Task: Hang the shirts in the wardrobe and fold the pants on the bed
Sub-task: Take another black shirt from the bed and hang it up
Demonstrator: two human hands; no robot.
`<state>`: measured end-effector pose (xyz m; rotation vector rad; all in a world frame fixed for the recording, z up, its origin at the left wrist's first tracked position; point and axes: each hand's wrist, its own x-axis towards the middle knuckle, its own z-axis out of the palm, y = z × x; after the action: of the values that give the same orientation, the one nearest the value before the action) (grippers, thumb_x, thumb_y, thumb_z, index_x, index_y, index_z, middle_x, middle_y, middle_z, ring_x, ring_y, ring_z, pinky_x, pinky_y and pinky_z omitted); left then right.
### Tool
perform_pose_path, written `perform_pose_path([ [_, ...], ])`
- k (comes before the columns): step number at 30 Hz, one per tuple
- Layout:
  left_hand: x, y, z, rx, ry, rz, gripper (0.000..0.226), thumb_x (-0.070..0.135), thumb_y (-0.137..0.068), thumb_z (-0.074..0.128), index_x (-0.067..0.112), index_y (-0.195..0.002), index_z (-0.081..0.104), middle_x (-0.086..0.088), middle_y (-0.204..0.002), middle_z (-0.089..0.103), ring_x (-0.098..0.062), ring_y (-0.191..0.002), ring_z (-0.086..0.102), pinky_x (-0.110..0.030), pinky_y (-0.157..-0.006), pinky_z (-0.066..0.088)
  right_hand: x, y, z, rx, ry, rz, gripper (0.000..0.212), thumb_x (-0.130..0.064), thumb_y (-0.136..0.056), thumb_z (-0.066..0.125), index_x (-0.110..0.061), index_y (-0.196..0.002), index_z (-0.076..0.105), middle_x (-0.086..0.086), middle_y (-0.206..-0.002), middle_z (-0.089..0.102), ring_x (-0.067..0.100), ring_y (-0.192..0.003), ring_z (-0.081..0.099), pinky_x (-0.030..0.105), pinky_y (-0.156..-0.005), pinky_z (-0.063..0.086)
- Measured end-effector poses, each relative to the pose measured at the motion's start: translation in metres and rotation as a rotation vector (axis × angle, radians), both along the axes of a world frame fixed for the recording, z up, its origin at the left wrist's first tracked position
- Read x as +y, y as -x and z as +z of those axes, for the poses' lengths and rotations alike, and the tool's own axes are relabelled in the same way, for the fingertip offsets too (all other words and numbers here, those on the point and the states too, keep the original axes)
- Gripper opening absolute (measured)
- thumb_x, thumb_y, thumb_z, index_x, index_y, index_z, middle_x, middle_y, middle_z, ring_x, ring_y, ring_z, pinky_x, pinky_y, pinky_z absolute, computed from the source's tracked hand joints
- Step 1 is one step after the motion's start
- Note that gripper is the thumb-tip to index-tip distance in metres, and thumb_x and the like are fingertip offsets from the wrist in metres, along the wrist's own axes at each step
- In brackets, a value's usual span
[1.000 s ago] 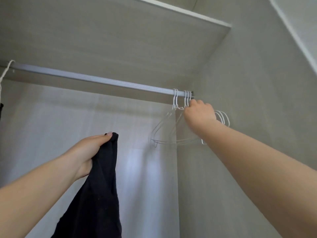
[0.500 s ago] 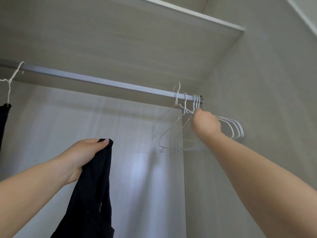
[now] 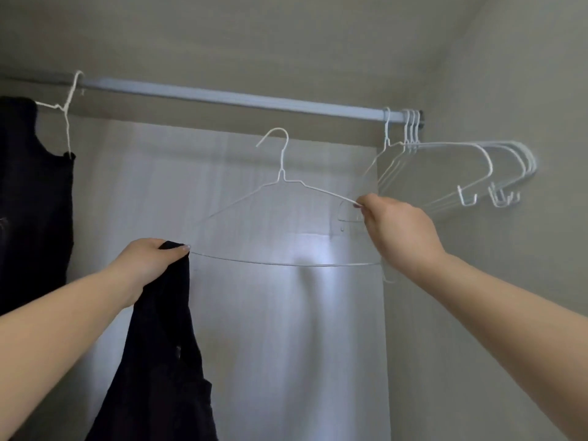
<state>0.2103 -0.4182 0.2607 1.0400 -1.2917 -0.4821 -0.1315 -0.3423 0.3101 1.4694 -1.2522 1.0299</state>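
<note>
My right hand pinches the right shoulder of a white wire hanger, held free below the wardrobe rail. A dark shirt hangs down from my left hand, which grips its top edge right at the hanger's left end. Another dark shirt hangs on a white hanger at the rail's left end.
Several empty white wire hangers hang bunched at the rail's right end against the wardrobe's side wall. A shelf runs above the rail. The pale back panel lies behind.
My right hand has lifted one hanger off the rail and brought it left and down. My left hand with the shirt now meets the hanger's left end. The camera has tilted down.
</note>
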Motion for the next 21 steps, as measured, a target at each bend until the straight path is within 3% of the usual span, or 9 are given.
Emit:
perform_pose_path([
  [2,-0.009,-0.015,-0.013,-0.145,-0.009,0.146,0.016,0.019,-0.09,0.064,0.002,-0.09,0.064,-0.018,-0.093,0.067,-0.033,-0.08,0.062,-0.034,-0.072,0.052,-0.003,-0.008,-0.02,0.004,-0.03,0.075,0.029,-0.024,-0.101,0.037,-0.025,-0.124,0.054,0.005,-0.116,0.064,0.035,-0.099,0.059,0.036,-0.068,0.038],
  [4,-0.014,-0.03,-0.026,-0.415,-0.014,0.325,0.011,0.014,-0.093,0.054,0.004,-0.094,0.06,-0.013,-0.094,0.062,-0.026,-0.078,0.055,-0.029,-0.063,0.042,-0.006,-0.014,-0.04,0.005,-0.065,0.157,0.03,-0.025,-0.101,0.036,-0.027,-0.125,0.054,0.0,-0.12,0.063,0.031,-0.104,0.059,0.036,-0.073,0.043],
  [6,-0.017,-0.045,-0.037,-0.682,-0.071,0.456,0.01,0.014,-0.095,0.047,0.01,-0.095,0.056,-0.012,-0.1,0.062,-0.024,-0.083,0.051,-0.03,-0.068,0.039,-0.008,-0.019,-0.059,0.02,-0.105,0.219,0.03,-0.025,-0.101,0.037,-0.027,-0.125,0.055,-0.003,-0.12,0.064,0.029,-0.106,0.06,0.036,-0.076,0.046],
  [8,-0.021,-0.058,-0.049,-0.798,-0.141,0.511,0.015,0.016,-0.096,0.043,0.01,-0.098,0.057,-0.015,-0.108,0.063,-0.026,-0.088,0.052,-0.03,-0.075,0.042,-0.009,-0.024,-0.075,0.04,-0.152,0.253,0.03,-0.024,-0.101,0.037,-0.026,-0.124,0.056,-0.003,-0.119,0.064,0.027,-0.104,0.06,0.035,-0.076,0.047],
  [11,-0.023,-0.068,-0.061,-0.825,-0.178,0.552,0.026,0.019,-0.095,0.042,0.005,-0.103,0.062,-0.018,-0.115,0.062,-0.033,-0.104,0.056,-0.032,-0.085,0.044,-0.009,-0.028,-0.094,0.052,-0.191,0.285,0.029,-0.022,-0.101,0.037,-0.025,-0.121,0.058,-0.003,-0.115,0.065,0.027,-0.099,0.06,0.036,-0.075,0.047],
  [15,-0.019,-0.079,-0.072,-0.804,-0.238,0.569,0.029,0.028,-0.093,0.046,0.012,-0.07,0.056,-0.012,-0.092,0.065,-0.031,-0.088,0.057,-0.03,-0.074,0.042,-0.006,-0.034,-0.107,0.038,-0.216,0.313,0.029,-0.023,-0.1,0.037,-0.024,-0.118,0.06,-0.003,-0.112,0.066,0.027,-0.097,0.06,0.036,-0.072,0.046],
  [21,-0.015,-0.097,-0.081,-0.678,-0.291,0.541,0.034,0.033,-0.09,0.054,0.003,-0.086,0.069,-0.011,-0.092,0.069,-0.029,-0.088,0.062,-0.035,-0.081,0.051,-0.002,-0.039,-0.113,0.039,-0.215,0.358,0.028,-0.021,-0.099,0.04,-0.023,-0.117,0.062,-0.003,-0.11,0.067,0.028,-0.095,0.06,0.032,-0.065,0.036],
])
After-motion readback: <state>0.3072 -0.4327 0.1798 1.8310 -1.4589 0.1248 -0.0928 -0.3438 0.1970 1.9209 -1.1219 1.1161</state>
